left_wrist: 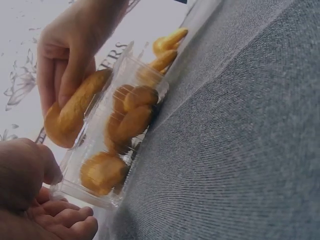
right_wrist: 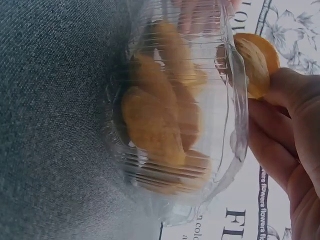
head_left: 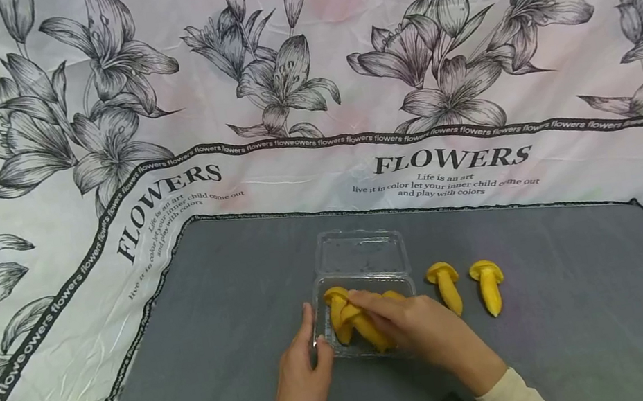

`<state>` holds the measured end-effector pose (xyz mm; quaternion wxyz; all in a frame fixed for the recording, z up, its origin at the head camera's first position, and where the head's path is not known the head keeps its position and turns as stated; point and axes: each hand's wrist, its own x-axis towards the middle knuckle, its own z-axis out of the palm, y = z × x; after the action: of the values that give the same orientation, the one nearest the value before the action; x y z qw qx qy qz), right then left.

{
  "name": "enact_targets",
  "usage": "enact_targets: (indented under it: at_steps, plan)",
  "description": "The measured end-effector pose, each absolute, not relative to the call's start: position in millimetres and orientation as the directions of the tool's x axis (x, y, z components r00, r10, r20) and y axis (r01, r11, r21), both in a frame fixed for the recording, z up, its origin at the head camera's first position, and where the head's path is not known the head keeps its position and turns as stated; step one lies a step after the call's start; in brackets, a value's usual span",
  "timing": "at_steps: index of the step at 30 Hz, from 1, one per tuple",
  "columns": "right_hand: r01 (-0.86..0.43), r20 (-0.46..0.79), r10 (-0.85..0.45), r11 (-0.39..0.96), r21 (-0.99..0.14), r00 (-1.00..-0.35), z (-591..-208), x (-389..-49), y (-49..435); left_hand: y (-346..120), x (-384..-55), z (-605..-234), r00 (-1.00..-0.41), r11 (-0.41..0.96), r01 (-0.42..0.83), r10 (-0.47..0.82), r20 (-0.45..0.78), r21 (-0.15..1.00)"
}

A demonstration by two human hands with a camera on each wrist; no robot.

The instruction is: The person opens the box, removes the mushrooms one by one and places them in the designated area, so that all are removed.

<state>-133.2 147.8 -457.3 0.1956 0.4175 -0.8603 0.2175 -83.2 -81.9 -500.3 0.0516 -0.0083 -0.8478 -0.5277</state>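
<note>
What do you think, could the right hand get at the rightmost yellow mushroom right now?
Probably, yes: the rightmost yellow mushroom lies uncovered on gray cloth near the right hand. That hand pinches another mushroom at the plastic clamshell, so it would likely need freeing first.

a flat grey surface with a woven cloth texture (head_left: 216, 294), edged by a thin black printed band (head_left: 411, 208), carries a clear plastic hinged box (head_left: 366, 283), its lid open toward the far edge. to the right lie a yellow mushroom-shaped piece (head_left: 447, 287) and, just beside it, a matching second one (head_left: 489, 286), caps pointing away.
</note>
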Motion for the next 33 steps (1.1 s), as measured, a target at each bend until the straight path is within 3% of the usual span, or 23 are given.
enact_targets:
  at_steps: [16,33]
  plan:
    - [-0.746,0.624,-0.470,0.594,-0.299,-0.624,-460,-138,163,-80,-84,-502,-0.997,0.449,0.045,-0.041,0.071,0.893]
    - [-0.634,0.678,-0.293,0.700,-0.328,-0.674,-454,-142,183,-78,-82,-501,-0.988,0.457,0.101,-0.057,0.142,0.884]
